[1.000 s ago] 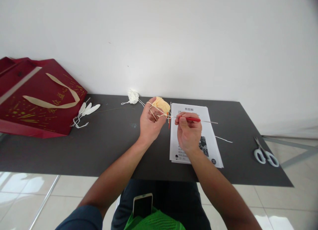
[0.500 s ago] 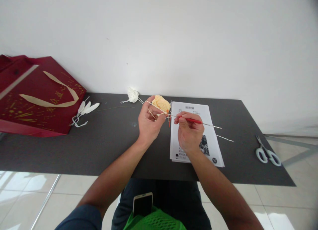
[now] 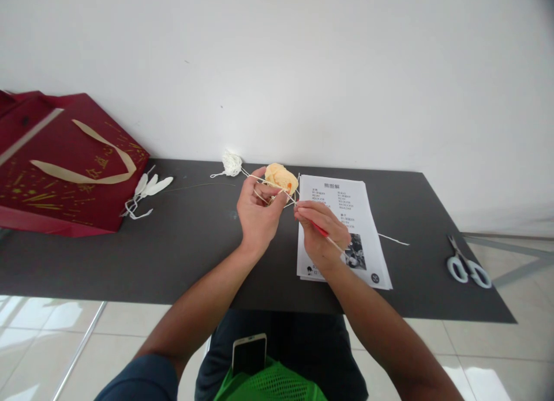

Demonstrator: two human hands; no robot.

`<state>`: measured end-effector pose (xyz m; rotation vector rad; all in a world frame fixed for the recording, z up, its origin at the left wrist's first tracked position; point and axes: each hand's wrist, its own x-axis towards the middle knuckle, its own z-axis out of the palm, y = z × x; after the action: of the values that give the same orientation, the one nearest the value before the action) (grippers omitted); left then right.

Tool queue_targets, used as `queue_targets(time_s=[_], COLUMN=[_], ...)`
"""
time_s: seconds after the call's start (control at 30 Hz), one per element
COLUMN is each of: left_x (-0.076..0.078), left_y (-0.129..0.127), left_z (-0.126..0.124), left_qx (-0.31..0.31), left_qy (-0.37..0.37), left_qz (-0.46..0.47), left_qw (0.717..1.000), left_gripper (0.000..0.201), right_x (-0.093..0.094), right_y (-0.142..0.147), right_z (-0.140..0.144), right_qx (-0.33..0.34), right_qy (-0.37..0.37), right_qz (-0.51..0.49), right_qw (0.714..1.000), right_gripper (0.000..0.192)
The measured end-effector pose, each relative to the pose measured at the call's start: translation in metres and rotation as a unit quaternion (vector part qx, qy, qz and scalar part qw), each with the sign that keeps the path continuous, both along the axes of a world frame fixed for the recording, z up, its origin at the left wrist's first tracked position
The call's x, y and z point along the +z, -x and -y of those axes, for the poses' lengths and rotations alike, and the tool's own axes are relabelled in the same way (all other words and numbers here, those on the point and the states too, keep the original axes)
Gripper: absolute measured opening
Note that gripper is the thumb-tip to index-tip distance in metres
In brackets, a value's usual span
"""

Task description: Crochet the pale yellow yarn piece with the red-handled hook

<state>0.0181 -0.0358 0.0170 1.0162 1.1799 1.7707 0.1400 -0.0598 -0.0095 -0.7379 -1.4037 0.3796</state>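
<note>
**Cream yarn and a red-handled hook between two hands**

Head view: Pale yellow crochet work, a soft rounded lump of stitches, sits pinched at the fingertips of the left hand, which is raised above the table with thin cream yarn looped across its spread fingers. Just to its right, almost touching, the right hand grips a crochet hook: a slim metal rod with a red grip, slanting from the stitches down past the knuckles. A small orange marker shows at the edge of the crochet work, beside the hook's tip.

Under the right hand lies a printed sheet of white paper, headed with Chinese characters too small to read surely, with lines of row counts and a dark photo near the wrist. Beyond the left hand, a little ball of white yarn rests on the dark matt table. Far to the left lies a glossy maroon gift bag with gold lettering and a flat beige ribbon handle, with white feather-like pieces beside it. Well to the right lie white-handled scissors. Close to the body, a phone stands in a green mesh pouch.
</note>
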Motion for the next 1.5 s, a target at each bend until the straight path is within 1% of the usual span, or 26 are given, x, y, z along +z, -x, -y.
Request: queue_targets(time_s=[0.07,0.13,0.23,0.37,0.47,0.57,0.63,0.7,0.83,0.9,0.97,1.07,1.17,1.27,1.37,1.43,1.5], left_x=[0.000,0.001,0.002,0.006,0.010,0.013,0.014,0.014,0.015,0.016,0.016,0.013,0.008,0.003,0.001,0.000,0.000], left_y=[0.000,0.000,0.002,0.004,0.006,0.008,0.009,0.009,0.009,0.009,0.009,0.011,0.011,0.010,0.008,0.008,0.010], left_z=[0.000,0.000,-0.001,-0.003,-0.003,-0.003,-0.002,-0.002,-0.001,-0.001,-0.001,-0.002,-0.004,-0.004,-0.002,-0.001,0.000], left_qx=[-0.005,-0.022,-0.061,-0.114,-0.148,-0.173,-0.180,-0.185,-0.203,-0.213,-0.223,-0.234,-0.225,-0.186,-0.147,-0.133,-0.137], left_qy=[0.015,0.023,0.034,0.061,0.079,0.090,0.093,0.101,0.115,0.122,0.128,0.139,0.135,0.098,0.054,0.038,0.036], left_qz=[0.005,0.028,0.102,0.184,0.223,0.234,0.231,0.228,0.214,0.203,0.193,0.169,0.128,0.073,0.013,-0.017,-0.023], left_qw=[1.000,0.999,0.992,0.974,0.960,0.953,0.952,0.951,0.949,0.948,0.947,0.947,0.957,0.975,0.988,0.990,0.990], left_gripper=[0.063,0.069,0.075,0.075,0.077,0.081,0.086,0.093,0.103,0.106,0.109,0.112,0.112,0.111,0.108,0.103,0.099], right_x=[-0.001,-0.003,-0.004,-0.004,-0.003,-0.003,-0.003,0.000,0.008,0.011,0.011,0.012,0.015,0.019,0.020,0.018,0.017], right_y=[-0.001,-0.001,0.000,-0.001,-0.001,0.000,0.001,0.001,-0.003,-0.007,-0.012,-0.018,-0.021,-0.021,-0.020,-0.019,-0.019], right_z=[0.000,-0.001,-0.003,-0.003,-0.004,-0.007,-0.011,-0.014,-0.019,-0.021,-0.024,-0.026,-0.023,-0.018,-0.014,-0.015,-0.017], right_qx=[0.003,0.000,-0.003,0.000,0.016,0.054,0.080,0.107,0.169,0.194,0.206,0.197,0.146,0.089,0.072,0.081,0.105], right_qy=[-0.010,-0.015,-0.014,-0.007,0.029,0.102,0.146,0.174,0.197,0.195,0.184,0.160,0.141,0.132,0.141,0.160,0.182], right_qz=[0.018,0.022,0.024,0.015,-0.014,-0.099,-0.173,-0.229,-0.276,-0.279,-0.268,-0.228,-0.164,-0.106,-0.099,-0.117,-0.147], right_qw=[1.000,1.000,1.000,1.000,0.999,0.988,0.971,0.952,0.925,0.920,0.923,0.940,0.965,0.982,0.982,0.977,0.967], right_gripper=[0.038,0.039,0.039,0.040,0.032,0.022,0.017,0.013,0.012,0.012,0.012,0.013,0.014,0.014,0.015,0.017,0.019])
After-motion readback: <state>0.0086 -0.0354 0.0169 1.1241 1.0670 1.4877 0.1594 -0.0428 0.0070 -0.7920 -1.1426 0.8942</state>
